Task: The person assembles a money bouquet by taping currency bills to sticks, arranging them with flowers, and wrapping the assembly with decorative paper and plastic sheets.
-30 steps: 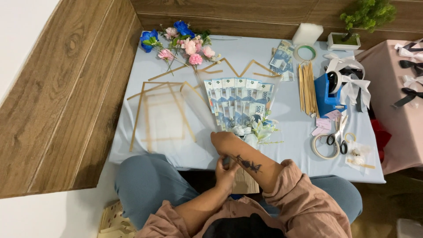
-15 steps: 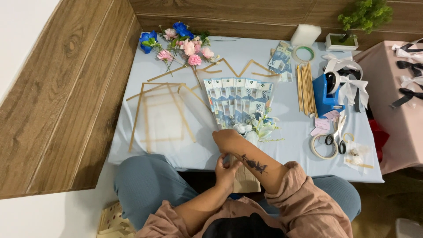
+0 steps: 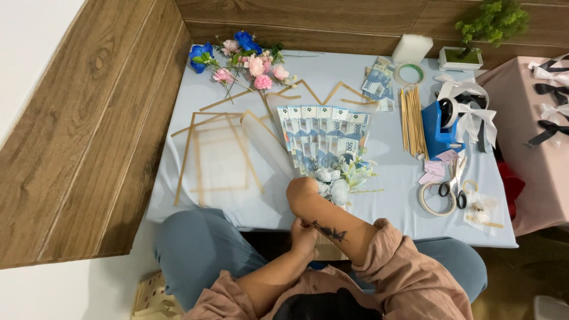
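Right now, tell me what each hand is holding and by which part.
Both the left hand and right hand grip the banknote-and-flower bouquet at its narrow lower end, near the pale flowers; finger placement cannot be told.

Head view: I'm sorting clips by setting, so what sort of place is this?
Probably a home craft corner: a low table against wood-panelled walls, with artificial flowers, scissors and tape rolls.

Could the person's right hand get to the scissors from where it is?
Probably yes. The right hand rests on the pale flowers at the table's near edge, and the scissors lie to its right on the blue cloth. Bare cloth lies between them, with only a tape ring beside the scissors.
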